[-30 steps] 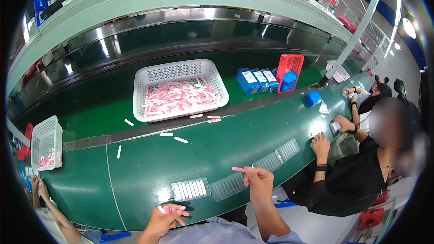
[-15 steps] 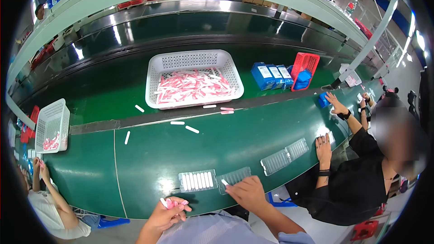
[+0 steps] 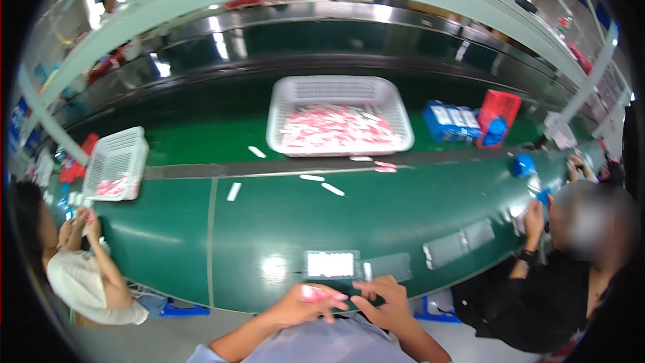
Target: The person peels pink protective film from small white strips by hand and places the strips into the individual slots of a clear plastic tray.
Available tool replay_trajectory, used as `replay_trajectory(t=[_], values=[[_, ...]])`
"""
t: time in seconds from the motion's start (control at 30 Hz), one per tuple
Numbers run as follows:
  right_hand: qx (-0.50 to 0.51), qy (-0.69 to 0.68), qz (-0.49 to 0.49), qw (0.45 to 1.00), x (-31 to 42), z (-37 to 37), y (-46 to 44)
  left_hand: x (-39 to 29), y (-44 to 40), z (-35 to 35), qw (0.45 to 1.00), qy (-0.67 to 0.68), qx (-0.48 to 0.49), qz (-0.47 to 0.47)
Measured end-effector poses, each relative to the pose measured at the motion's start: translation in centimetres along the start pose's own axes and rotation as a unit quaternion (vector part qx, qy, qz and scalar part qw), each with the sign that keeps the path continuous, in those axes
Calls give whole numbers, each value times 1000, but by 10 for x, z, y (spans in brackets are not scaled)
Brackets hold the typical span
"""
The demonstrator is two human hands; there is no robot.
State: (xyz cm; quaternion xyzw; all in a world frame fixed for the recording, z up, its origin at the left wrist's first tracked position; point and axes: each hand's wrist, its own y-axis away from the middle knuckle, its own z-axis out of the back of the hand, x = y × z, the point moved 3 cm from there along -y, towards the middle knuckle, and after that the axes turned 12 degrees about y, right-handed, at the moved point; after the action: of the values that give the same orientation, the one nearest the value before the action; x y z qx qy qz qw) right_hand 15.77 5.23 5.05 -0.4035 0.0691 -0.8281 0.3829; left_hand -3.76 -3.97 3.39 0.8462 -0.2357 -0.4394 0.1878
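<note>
My left hand (image 3: 306,304) is curled around several small flat pink-and-white sticks (image 3: 313,293), held low at the table's near edge. Just beside it is my right hand (image 3: 386,304), its thumb and fingers apart with nothing visible between them. Beyond both hands lies a clear plastic case opened flat. White sticks (image 3: 330,265) fill its left half in a row. The right half (image 3: 391,267) holds one white stick (image 3: 367,271) at its left end.
A grey basket (image 3: 274,128) of pink and white sticks stands ahead, with loose sticks (image 3: 332,189) before it. Blue packs (image 3: 447,123) and a red basket (image 3: 507,102) are to its right. Another clear case (image 3: 445,250) lies right. Co-workers sit on both sides; a white basket (image 3: 138,154) stands left.
My right hand has drawn back from the case's right half to beside my left hand. The view has turned left. The right co-worker's hand has lifted from the table with something blue.
</note>
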Motion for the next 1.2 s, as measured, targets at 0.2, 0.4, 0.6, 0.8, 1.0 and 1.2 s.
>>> replay_trajectory(t=[0.2, 0.4, 0.6, 0.8, 1.0, 1.2], values=[[76, -55, -62, 994, 13, -2, -11, 2, -3, -2, 999, -39, 31, 4], [53, -74, -55, 994, 10, -9, -3, 12, -1, 0, 999, -25, 29, 6], [-275, -334, -294, 852, -75, 36, 17, 1, 9, 15, 997, 20, -53, -60], [-303, -377, -289, 826, -82, 48, 29, 19, 8, 33, 992, 114, -6, -58], [-304, -407, -297, 808, -79, 41, 33, 21, 12, 30, 993, 101, -15, -53], [-296, -483, -319, 760, -54, 43, 16, 14, 18, 33, 988, 100, -61, -100]])
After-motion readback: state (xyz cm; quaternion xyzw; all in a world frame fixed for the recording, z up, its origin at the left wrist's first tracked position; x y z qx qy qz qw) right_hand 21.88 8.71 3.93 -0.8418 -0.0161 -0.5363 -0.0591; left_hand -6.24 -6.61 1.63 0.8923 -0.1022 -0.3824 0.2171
